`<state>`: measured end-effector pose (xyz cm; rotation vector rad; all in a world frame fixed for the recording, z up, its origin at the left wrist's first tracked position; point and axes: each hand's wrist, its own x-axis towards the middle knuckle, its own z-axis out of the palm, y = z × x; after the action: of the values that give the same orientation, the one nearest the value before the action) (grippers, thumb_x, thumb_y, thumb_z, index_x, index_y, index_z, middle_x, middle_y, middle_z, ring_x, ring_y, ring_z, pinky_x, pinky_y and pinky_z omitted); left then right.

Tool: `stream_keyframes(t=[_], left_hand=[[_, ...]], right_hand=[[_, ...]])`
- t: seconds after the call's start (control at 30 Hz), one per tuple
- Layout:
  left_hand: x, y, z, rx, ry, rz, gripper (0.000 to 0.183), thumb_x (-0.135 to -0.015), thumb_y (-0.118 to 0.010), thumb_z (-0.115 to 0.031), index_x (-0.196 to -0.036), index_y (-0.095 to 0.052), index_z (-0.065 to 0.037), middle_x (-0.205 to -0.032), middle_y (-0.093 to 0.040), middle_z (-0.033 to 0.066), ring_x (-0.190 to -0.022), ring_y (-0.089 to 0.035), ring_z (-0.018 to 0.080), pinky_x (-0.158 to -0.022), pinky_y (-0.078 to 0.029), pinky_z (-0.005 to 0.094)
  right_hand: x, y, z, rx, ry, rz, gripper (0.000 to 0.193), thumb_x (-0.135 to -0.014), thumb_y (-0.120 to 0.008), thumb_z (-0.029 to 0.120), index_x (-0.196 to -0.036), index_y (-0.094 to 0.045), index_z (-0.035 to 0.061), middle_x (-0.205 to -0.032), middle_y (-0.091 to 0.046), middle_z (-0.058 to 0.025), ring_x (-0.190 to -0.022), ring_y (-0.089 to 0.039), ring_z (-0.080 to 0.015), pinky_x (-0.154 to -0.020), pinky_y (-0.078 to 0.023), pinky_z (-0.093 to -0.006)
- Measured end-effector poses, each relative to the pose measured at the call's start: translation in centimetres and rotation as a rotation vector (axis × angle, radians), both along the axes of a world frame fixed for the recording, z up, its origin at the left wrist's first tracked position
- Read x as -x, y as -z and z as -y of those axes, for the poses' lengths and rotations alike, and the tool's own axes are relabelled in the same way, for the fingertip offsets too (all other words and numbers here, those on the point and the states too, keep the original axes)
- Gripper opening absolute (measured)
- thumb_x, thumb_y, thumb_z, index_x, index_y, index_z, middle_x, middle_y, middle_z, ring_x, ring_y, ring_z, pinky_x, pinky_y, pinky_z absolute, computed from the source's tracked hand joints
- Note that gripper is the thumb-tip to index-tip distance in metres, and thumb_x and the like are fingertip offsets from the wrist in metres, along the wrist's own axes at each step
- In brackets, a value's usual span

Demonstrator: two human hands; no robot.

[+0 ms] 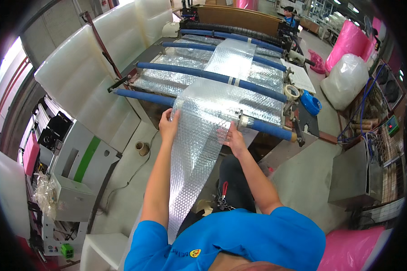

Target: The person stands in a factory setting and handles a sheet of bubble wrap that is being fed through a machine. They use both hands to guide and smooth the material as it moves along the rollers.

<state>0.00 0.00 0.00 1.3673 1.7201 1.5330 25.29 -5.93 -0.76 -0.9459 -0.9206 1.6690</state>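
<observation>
A long strip of transparent bubble wrap (pixel 199 131) runs from the machine over its blue padded front roller (pixel 271 128) and hangs down in front of my body. My left hand (pixel 168 125) pinches the strip's left edge, thumb on the near side. On the right edge, my right hand (pixel 234 141) grips the film, and some of its fingers show through the plastic. Just above that hand, a ring-like metal fitting (pixel 240 118) sits on the front roller. The strip's lower end is hidden behind my left arm and blue shirt.
Several blue rollers (pixel 167 67) cross the machine. Blue tape (pixel 310 103) and a pale tape roll (pixel 291 92) lie at its right side. Bubble-wrap rolls (pixel 72 86) stand at left, pink rolls (pixel 348 45) at far right. A cable (pixel 129 183) and a small spool (pixel 142 148) are on the floor.
</observation>
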Motion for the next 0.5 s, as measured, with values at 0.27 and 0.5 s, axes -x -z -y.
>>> stream_keyframes(t=[0.27,0.5], left_hand=[[-2.7,-10.1,-0.7,0.332,-0.044,-0.383,0.076,-0.057,-0.063,-0.060,-0.108,-0.052,-0.004,-0.101,-0.058,0.0144,-0.094,-0.055,0.0272,-0.079,-0.043,0.0350],[-5.0,-13.2,-4.5,0.372,-0.034,-0.433,0.059,-0.061,-0.065,-0.049,-0.099,-0.055,-0.005,-0.099,-0.058,0.0138,-0.094,-0.055,0.0286,-0.077,-0.044,0.0376]], right_hand=[[2.6,-6.5,-3.4,0.034,0.241,-0.201,0.064,-0.080,-0.046,0.051,-0.114,-0.038,-0.0022,-0.093,-0.054,-0.0140,-0.077,-0.059,-0.0241,-0.059,-0.050,-0.0390],[-0.3,-10.7,-7.3,0.043,0.360,-0.034,0.040,-0.087,-0.041,0.036,-0.094,-0.051,-0.0032,-0.085,-0.058,-0.0130,-0.072,-0.060,-0.0260,-0.062,-0.052,-0.0355]])
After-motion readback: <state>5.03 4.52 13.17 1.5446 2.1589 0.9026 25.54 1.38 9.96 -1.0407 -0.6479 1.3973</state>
